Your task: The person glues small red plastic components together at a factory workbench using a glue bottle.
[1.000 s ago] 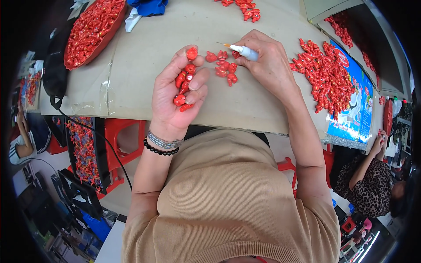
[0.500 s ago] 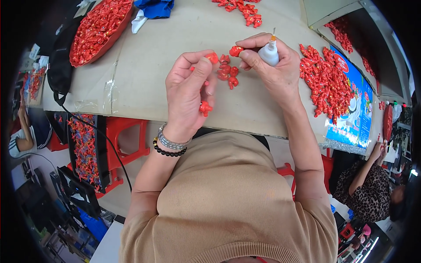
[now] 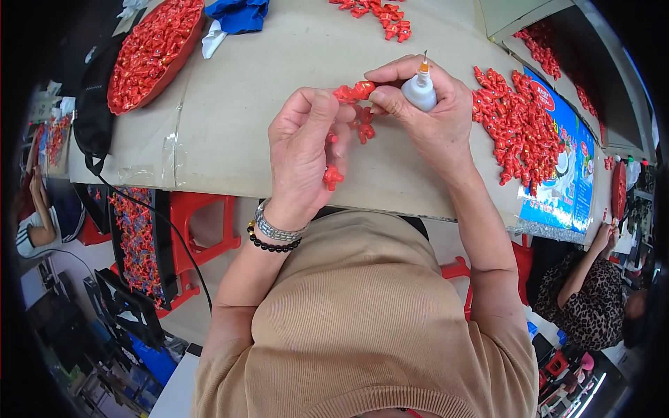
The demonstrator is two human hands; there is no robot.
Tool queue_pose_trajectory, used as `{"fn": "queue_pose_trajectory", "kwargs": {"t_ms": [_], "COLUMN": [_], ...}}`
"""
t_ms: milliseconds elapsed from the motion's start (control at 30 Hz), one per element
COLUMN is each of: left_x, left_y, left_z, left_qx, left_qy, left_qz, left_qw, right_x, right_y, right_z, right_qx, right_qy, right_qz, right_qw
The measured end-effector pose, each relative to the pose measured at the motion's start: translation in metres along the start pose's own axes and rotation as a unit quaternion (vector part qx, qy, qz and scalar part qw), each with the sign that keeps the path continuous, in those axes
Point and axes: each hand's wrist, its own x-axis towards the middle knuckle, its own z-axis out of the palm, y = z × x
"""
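My left hand (image 3: pixel 304 150) is curled around a string of small red foil-wrapped pieces (image 3: pixel 332 175), whose lower end hangs below my palm. My right hand (image 3: pixel 425 111) grips a small white glue bottle (image 3: pixel 419 89) with an orange needle tip pointing up. Its thumb and forefinger also pinch one red piece (image 3: pixel 354 91), which meets the top of the string at my left fingertips. A few loose red pieces (image 3: pixel 363 129) lie on the cardboard-covered table (image 3: pixel 244 118) just under my hands.
A heap of red pieces (image 3: pixel 516 129) lies at the right, another (image 3: pixel 380 12) at the far edge. A red tray (image 3: pixel 150 52) full of them sits far left, beside blue cloth (image 3: pixel 237 14). Red stools (image 3: pixel 188 223) stand below. Other people sit at left (image 3: pixel 38 216) and right (image 3: pixel 592 292).
Both hands have drawn closer together. The right hand turned the glue bottle upright and brought one red piece to the top of the string; the left hand closed more tightly around the string.
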Motion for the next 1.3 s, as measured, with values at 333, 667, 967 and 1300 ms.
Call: {"fn": "queue_pose_trajectory", "kwargs": {"t_ms": [333,667,967,1300], "left_x": [0.0,0.006,0.006,0.011], "left_y": [-0.002,-0.01,-0.01,-0.011], "left_z": [-0.004,-0.008,-0.008,-0.015], "left_qx": [0.103,0.155,0.212,0.228], "left_qy": [-0.003,-0.008,-0.008,-0.031], "left_qz": [0.042,0.097,0.134,0.131], "left_qw": [0.994,0.983,0.968,0.964], "right_x": [0.002,0.002,0.001,-0.002], "right_y": [0.006,0.01,0.01,0.019], "right_z": [0.0,-0.001,0.002,0.006], "right_qx": [-0.13,-0.181,-0.163,-0.076], "right_qy": [0.006,-0.006,-0.012,-0.009], "right_qz": [-0.129,-0.184,-0.17,-0.075], "right_qw": [0.983,0.966,0.972,0.994]}}
